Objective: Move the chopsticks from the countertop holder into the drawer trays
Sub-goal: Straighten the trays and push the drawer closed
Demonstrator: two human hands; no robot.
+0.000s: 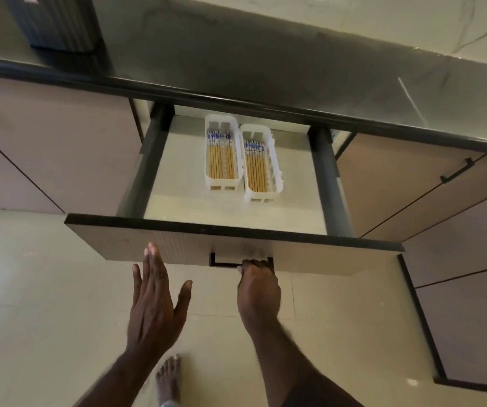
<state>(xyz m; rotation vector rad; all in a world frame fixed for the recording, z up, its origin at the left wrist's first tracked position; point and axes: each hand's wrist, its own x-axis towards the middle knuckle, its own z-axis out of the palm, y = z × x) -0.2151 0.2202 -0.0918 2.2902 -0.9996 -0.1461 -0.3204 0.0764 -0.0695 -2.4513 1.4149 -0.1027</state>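
The drawer (236, 245) under the dark countertop (236, 69) stands pulled out. Two white slotted trays lie side by side inside it, the left tray (208, 160) and the right tray (277, 168). Each holds several wooden chopsticks with blue-patterned tops, in the left tray (220, 157) and in the right tray (255, 168). My right hand (258, 286) is closed around the black drawer handle (221, 263) on the drawer front. My left hand (154, 298) is flat and open, its fingertips at the drawer front left of the handle. No holder shows on the countertop.
A dark ribbed appliance (57, 22) stands at the back left of the countertop. Closed cabinet doors flank the drawer, one at right with a black handle (456, 170). My bare foot (168, 377) rests on the pale tiled floor below.
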